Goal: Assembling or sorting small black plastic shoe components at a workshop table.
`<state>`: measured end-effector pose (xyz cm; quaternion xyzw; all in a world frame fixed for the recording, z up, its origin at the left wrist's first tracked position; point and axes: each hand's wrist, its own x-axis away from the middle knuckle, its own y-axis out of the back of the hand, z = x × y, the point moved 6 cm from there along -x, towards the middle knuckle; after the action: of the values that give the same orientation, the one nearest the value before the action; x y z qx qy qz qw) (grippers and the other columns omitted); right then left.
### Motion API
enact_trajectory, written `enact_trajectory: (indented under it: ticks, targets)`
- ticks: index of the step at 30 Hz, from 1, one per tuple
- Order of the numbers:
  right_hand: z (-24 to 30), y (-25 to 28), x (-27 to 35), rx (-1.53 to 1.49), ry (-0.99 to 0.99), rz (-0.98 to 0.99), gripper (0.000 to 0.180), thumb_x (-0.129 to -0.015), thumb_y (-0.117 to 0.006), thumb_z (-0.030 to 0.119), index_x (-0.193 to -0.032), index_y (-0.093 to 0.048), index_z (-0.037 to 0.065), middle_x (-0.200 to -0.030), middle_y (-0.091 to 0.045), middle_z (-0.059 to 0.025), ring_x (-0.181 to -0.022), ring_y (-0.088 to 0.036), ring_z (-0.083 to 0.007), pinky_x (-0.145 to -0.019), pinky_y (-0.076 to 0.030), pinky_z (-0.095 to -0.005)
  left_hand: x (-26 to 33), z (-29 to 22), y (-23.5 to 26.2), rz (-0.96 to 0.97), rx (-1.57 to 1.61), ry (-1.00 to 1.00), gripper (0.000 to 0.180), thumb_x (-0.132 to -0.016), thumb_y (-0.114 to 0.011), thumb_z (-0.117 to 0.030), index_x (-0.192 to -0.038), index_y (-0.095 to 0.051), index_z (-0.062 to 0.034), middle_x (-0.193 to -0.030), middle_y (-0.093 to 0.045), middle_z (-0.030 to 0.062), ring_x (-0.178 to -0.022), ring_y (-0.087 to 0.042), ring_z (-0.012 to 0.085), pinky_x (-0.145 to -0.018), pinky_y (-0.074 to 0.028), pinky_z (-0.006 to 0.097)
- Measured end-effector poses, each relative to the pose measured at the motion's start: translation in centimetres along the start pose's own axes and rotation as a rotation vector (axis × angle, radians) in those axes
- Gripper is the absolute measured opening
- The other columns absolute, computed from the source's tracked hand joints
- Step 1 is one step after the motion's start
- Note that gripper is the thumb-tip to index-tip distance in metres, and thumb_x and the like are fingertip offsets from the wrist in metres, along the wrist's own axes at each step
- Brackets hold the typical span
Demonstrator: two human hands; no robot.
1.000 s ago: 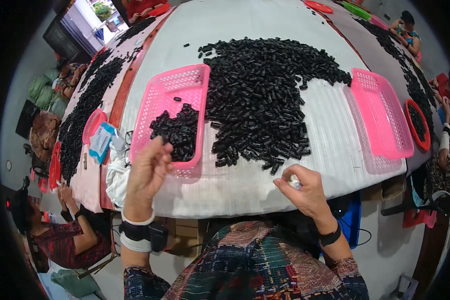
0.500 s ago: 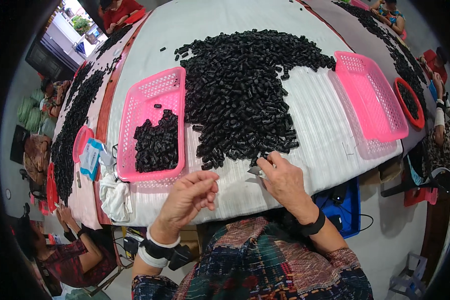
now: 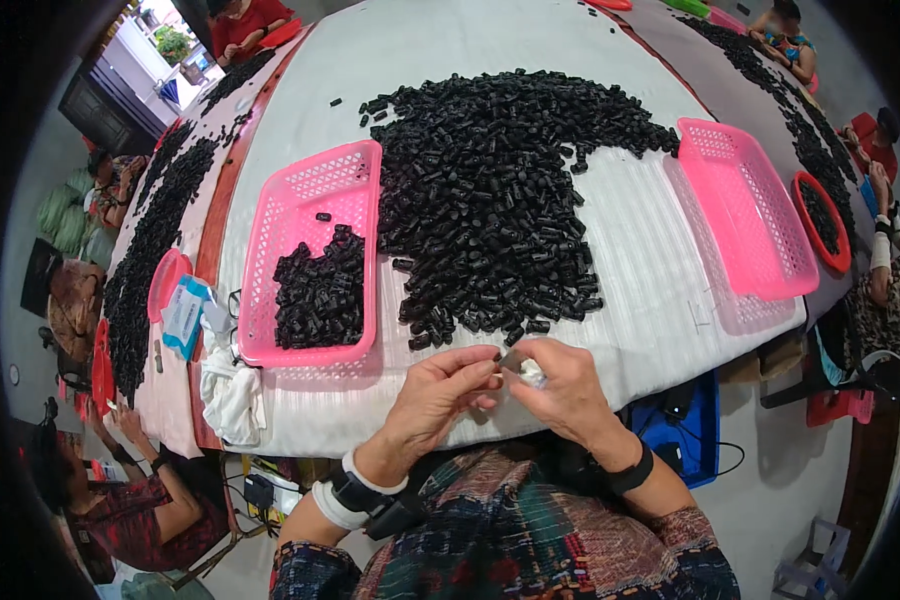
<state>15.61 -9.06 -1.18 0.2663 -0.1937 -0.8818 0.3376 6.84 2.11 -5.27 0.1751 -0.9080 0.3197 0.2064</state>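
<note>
In front of my body, just off the near edge of the pile, my two hands meet. My left hand [image 3: 430,393] is closed in a pinch on a small black cylindrical part [image 3: 498,357], mostly covered by the fingertips. My right hand [image 3: 568,388] grips a small knife, its grey blade [image 3: 512,362] touching or very close to that part; the fingers hide the handle. Beyond them spreads a large pile of black cylindrical parts [image 3: 490,200]. On the left, a pink plastic basket [image 3: 253,275] contains many similar black parts [image 3: 320,295].
A second pink basket [image 3: 745,220] stands at the right table edge. Left of the filled basket lie a white cloth [image 3: 232,395] and a blue-white packet [image 3: 184,318]. A blue crate [image 3: 705,430] sits below the table on the right. Other people work at the neighbouring tables.
My left hand has moved right and closed on a black part. My right hand has drawn back from the pile's edge, bringing the knife to the left hand.
</note>
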Motion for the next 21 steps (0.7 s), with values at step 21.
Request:
enact_trajectory:
  ticks: [21]
  targets:
    - [3.1, -0.2, -0.1, -0.141, 0.231, -0.167, 0.036, -0.063, -0.071, 0.003, -0.097, -0.058, 0.000, -0.076, -0.055, -0.0117, -0.060, -0.057, -0.0239, -0.051, -0.045, -0.0298, 1.2, -1.6, -1.3, 0.068, 0.145, -0.085, 0.023, -0.088, -0.053, -0.017, -0.097, -0.058, 0.0032, -0.079, -0.063, 0.0092, -0.068, -0.059, 0.0128, -0.060, -0.048, 0.022]
